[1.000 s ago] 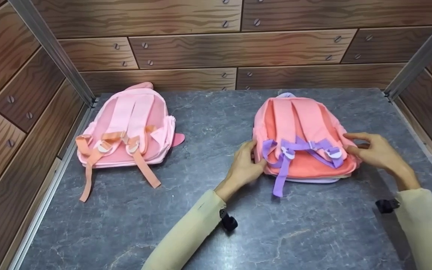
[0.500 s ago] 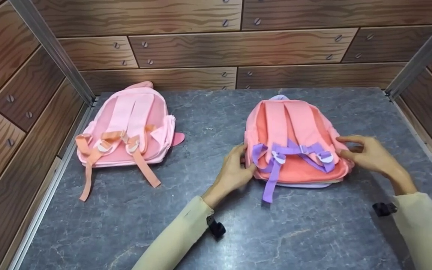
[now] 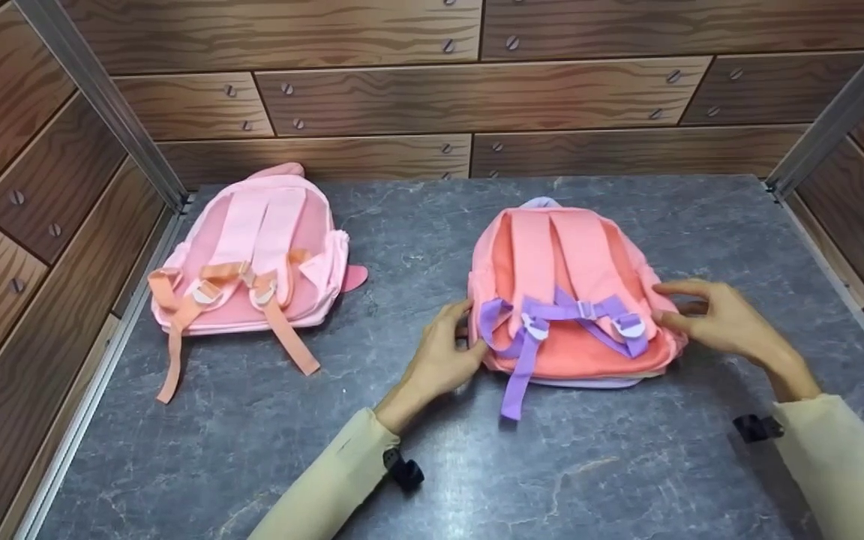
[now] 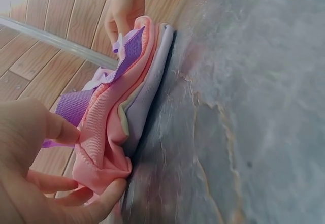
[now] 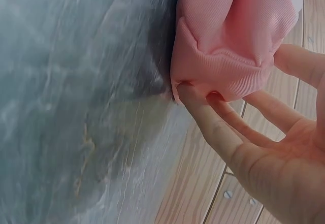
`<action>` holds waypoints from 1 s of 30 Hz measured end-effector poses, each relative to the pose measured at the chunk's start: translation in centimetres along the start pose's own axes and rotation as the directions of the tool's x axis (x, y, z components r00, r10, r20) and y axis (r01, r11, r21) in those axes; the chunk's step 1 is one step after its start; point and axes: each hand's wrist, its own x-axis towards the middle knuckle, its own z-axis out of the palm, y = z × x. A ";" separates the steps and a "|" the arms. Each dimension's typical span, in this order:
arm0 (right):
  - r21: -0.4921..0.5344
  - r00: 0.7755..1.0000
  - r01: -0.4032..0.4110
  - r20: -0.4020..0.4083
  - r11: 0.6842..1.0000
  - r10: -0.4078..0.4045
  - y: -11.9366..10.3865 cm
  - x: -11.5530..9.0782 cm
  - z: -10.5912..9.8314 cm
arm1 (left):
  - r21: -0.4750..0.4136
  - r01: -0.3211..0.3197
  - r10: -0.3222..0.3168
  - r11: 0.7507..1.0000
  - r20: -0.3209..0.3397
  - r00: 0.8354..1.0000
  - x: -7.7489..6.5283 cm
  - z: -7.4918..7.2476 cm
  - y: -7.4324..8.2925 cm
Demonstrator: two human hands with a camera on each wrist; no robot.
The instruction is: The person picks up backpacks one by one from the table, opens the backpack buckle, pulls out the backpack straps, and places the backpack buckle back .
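Observation:
A coral-pink backpack (image 3: 567, 300) lies on the table, straps up, with purple webbing and white buckles across its lower half. My left hand (image 3: 443, 352) holds its left side; in the left wrist view the thumb and fingertips pinch the pink side fabric (image 4: 104, 137). At the opposite side my right hand (image 3: 732, 326) grips the bag, and the right wrist view has its fingers (image 5: 203, 115) pressed into the pink cloth from below, the thumb on the other face. A lavender layer (image 4: 147, 92) shows beneath the bag, against the table.
To the left lies a light-pink backpack (image 3: 252, 247), also straps up, with orange webbing trailing toward me. The grey marbled table (image 3: 372, 247) is bordered by wood-patterned walls (image 3: 372, 97) at the back and sides, with metal posts (image 3: 94, 97) at the corners.
Both hands have slid the coral backpack leftward and slightly toward me along the table, keeping their hold on its sides. The light-pink backpack stays where it was.

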 end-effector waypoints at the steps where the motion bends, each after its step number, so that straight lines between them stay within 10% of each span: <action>1: -0.001 1.000 0.002 0.002 1.000 -0.002 -0.1 0.0 0.1 | 0.004 0.001 -0.001 1.000 0.000 1.000 -0.2 -0.2 -0.1; 30: 0.037 0.994 0.104 -0.027 0.994 -0.103 -3.2 -0.8 4.4 | -0.039 -0.016 0.015 0.999 -0.010 1.000 -4.8 -4.8 -2.0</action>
